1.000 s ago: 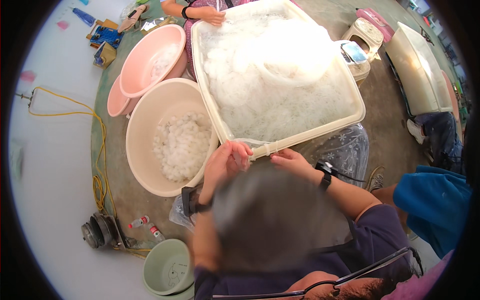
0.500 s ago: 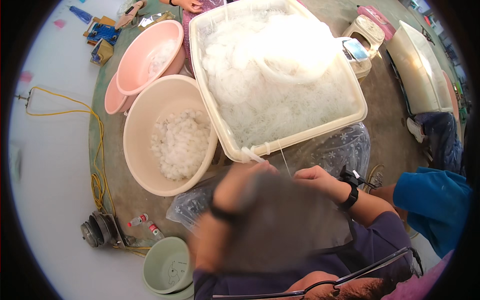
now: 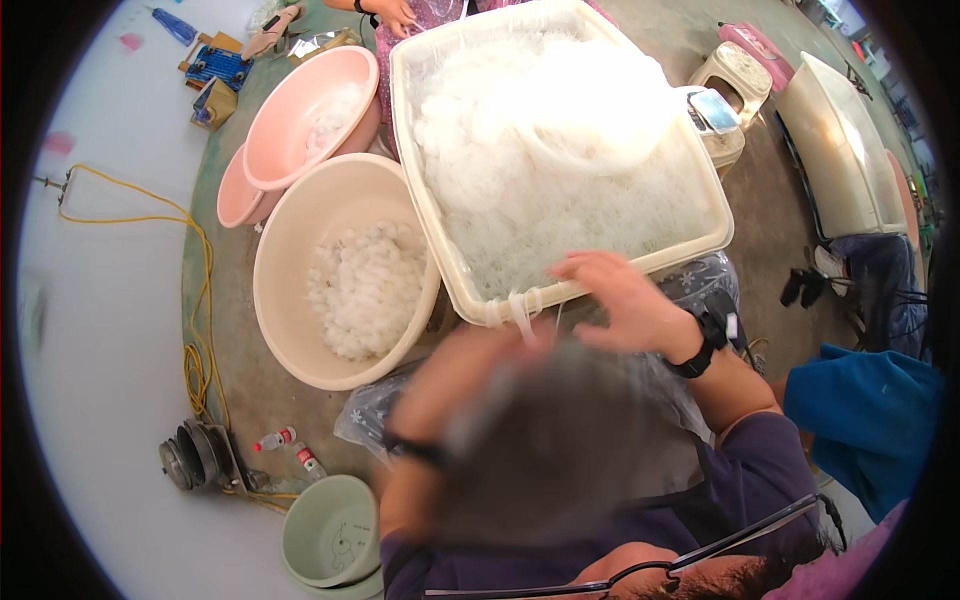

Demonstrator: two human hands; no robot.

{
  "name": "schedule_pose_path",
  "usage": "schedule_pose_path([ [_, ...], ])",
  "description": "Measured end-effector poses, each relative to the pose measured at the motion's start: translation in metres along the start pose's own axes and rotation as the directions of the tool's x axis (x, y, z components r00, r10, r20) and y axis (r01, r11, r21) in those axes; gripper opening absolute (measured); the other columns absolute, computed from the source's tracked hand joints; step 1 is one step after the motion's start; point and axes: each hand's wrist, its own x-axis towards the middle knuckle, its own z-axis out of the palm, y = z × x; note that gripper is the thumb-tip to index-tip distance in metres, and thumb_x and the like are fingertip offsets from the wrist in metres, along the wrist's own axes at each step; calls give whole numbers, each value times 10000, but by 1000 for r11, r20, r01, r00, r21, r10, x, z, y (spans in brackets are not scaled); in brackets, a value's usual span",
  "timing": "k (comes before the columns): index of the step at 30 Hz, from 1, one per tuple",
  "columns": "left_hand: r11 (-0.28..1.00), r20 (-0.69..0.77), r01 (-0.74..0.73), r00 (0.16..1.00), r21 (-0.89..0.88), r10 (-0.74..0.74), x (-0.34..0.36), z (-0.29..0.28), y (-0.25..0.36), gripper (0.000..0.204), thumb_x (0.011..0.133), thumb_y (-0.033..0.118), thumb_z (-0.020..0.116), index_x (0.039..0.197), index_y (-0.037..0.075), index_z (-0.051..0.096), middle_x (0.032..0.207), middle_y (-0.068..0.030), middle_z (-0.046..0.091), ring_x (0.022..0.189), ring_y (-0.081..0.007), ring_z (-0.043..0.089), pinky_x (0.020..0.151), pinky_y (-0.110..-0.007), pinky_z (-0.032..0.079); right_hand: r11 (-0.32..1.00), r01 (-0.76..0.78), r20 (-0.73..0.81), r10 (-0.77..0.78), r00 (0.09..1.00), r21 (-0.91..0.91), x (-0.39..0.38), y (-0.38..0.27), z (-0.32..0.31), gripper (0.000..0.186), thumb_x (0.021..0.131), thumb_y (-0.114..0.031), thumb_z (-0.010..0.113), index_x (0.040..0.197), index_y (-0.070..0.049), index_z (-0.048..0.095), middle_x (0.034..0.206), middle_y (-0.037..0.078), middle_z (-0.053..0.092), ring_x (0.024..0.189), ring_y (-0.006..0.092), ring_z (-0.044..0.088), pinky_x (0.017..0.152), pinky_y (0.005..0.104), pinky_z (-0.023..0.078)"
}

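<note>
A large cream tub full of loose white fibre and thin wet-looking threads stands before me. Over its front rim hangs a loop of white fibre strand. My right hand is open above the front rim, fingers and thumb apart, to the right of that strand. Close under the strand is my left hand, smeared by motion and partly covered by a dark blur; whether it grips the strand is hidden. A pale thread drops from the rim between my hands.
Left of the tub stands a beige basin of white cocoon-like lumps, with pink basins behind. Two bottles and green basins are at lower left. A yellow cord runs along the floor. Another person's hand is at the far side.
My right hand has opened from a closed grip and moved up over the tub's rim. My left hand has shifted slightly left, and the strand at the rim now hangs more straight down.
</note>
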Motion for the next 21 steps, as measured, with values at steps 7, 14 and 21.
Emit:
schedule_pose_path([
  [7,232,-170,-345,199,909,965,-150,-38,94,259,825,93,672,619,72,517,661,-72,628,542,-236,607,512,-330,499,922,-46,388,-117,914,386,33,-5,79,267,900,-264,655,1052,-46,679,792,133,675,805,350,668,857,457,510],
  [14,300,-447,-953,289,-48,847,-371,-95,179,391,1090,181,453,706,139,394,681,5,393,614,-123,298,586,-313,250,955,-239,479,128,869,178,63,100,44,192,932,-237,623,944,-52,674,738,121,628,665,250,584,643,391,484],
  [21,458,-485,-888,420,-44,767,-397,-115,125,363,1094,171,422,735,125,402,756,-10,386,663,-141,296,622,-328,255,907,70,25,-88,996,416,158,44,-87,219,972,-254,666,948,-37,680,802,15,633,755,103,573,699,316,498],
])
